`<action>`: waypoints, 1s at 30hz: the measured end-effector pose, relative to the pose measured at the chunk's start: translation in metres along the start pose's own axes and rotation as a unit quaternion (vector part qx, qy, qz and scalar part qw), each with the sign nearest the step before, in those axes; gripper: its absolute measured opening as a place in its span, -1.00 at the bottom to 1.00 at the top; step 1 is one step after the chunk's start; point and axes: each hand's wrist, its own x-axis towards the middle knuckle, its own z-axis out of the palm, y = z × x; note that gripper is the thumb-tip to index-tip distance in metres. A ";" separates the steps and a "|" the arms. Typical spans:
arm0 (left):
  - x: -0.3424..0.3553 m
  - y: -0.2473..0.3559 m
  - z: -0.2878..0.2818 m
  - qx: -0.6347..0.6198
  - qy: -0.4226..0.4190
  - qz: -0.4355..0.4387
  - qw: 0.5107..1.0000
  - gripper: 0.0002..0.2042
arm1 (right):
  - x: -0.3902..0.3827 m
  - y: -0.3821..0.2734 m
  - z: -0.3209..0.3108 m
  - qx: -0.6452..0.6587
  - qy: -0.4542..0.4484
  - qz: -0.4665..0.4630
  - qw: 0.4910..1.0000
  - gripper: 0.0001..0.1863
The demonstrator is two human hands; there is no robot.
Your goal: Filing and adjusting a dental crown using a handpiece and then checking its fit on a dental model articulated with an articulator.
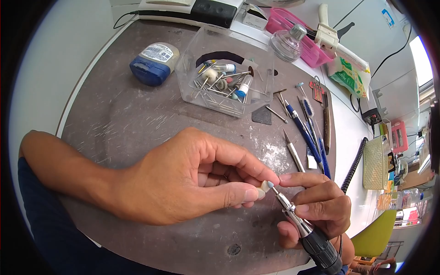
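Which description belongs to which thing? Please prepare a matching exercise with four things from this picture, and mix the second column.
1. small pale piece
2. rotary tool
3. open plastic box
4. basket beside the glass bottle

A. held in the right hand
B. bright pink
C. held in the left hand
D. transparent

Pairs: 1-C, 2-A, 3-D, 4-B
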 end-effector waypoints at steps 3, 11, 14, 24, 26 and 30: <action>0.000 0.000 -0.001 0.006 0.004 0.000 1.000 -0.71 | 0.003 0.002 -0.001 -0.011 -0.025 -0.017 0.999 -0.54; 0.000 0.000 -0.002 0.019 -0.001 0.005 1.000 -0.71 | 0.001 0.002 0.000 -0.018 -0.012 -0.010 1.000 -0.53; -0.001 0.001 -0.001 0.014 -0.002 0.000 1.000 -0.71 | 0.002 0.000 0.000 -0.016 -0.012 -0.004 1.000 -0.53; -0.001 0.001 -0.002 0.025 -0.007 -0.009 1.000 -0.72 | 0.001 0.001 -0.002 -0.025 -0.017 -0.007 1.000 -0.55; -0.001 0.001 -0.002 0.025 -0.006 -0.011 1.000 -0.72 | 0.002 0.000 -0.002 -0.023 -0.020 -0.007 1.000 -0.55; -0.001 0.001 -0.002 0.022 -0.002 -0.011 1.000 -0.72 | 0.003 0.000 -0.001 -0.020 -0.029 -0.017 0.999 -0.55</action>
